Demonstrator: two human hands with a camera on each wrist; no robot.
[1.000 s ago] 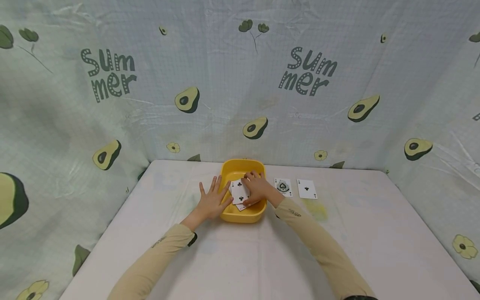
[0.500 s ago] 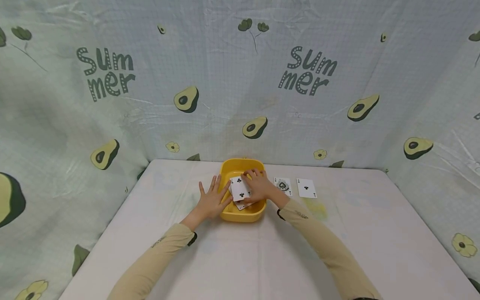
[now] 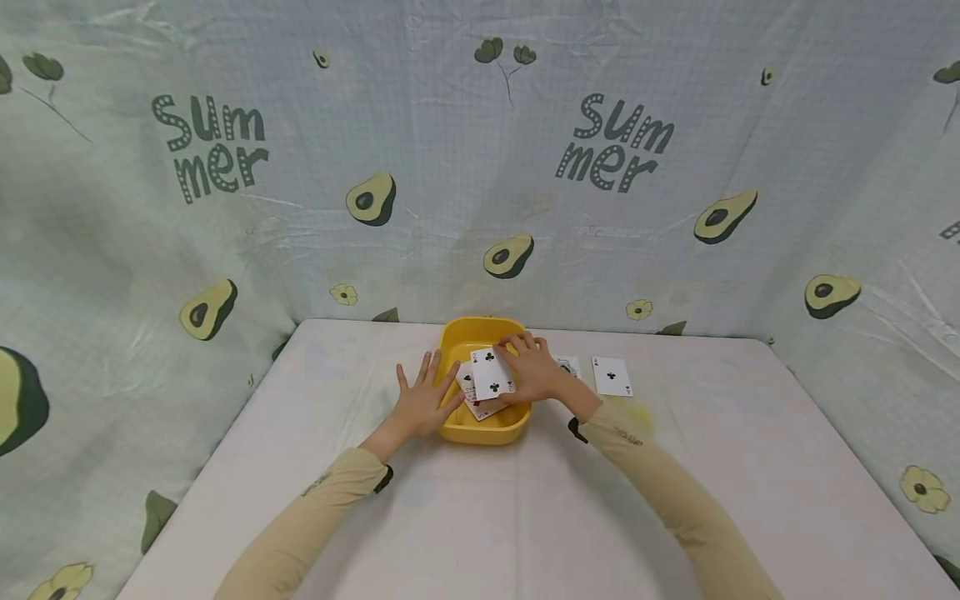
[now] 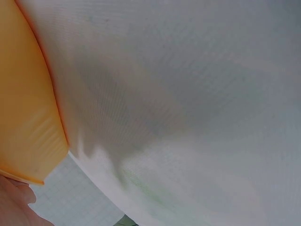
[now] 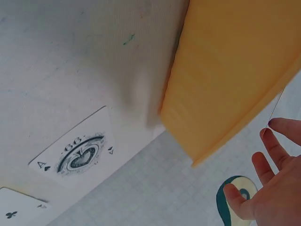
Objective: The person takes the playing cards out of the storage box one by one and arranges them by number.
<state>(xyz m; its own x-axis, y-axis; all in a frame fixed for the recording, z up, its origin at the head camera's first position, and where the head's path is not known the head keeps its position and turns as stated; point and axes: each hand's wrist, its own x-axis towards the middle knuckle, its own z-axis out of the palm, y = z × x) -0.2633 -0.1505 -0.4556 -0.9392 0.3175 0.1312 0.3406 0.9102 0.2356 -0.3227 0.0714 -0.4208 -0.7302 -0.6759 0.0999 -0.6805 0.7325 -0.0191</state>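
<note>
1. At the far middle of the table (image 3: 480, 517), a yellow tub (image 3: 480, 429) holds a loose heap of playing cards (image 3: 480, 407).
2. The right hand (image 3: 538, 372) pinches a two of clubs (image 3: 492, 374) by its right edge, holding it raised above the tub's right half with the face up.
3. The left hand (image 3: 422, 404) lies flat against the tub's left wall, its fingers spread and holding nothing.
4. Just right of the tub, an ace of spades (image 5: 77, 153) lies face up on the table; from the head view the right wrist partly covers it.
5. Right of that ace lies an ace of clubs (image 3: 612, 377), also face up.
6. As a judgement: two cards are laid out beside the tub, one is in the grip, and several remain in the heap, so the work looks to be in an early stage.
</note>
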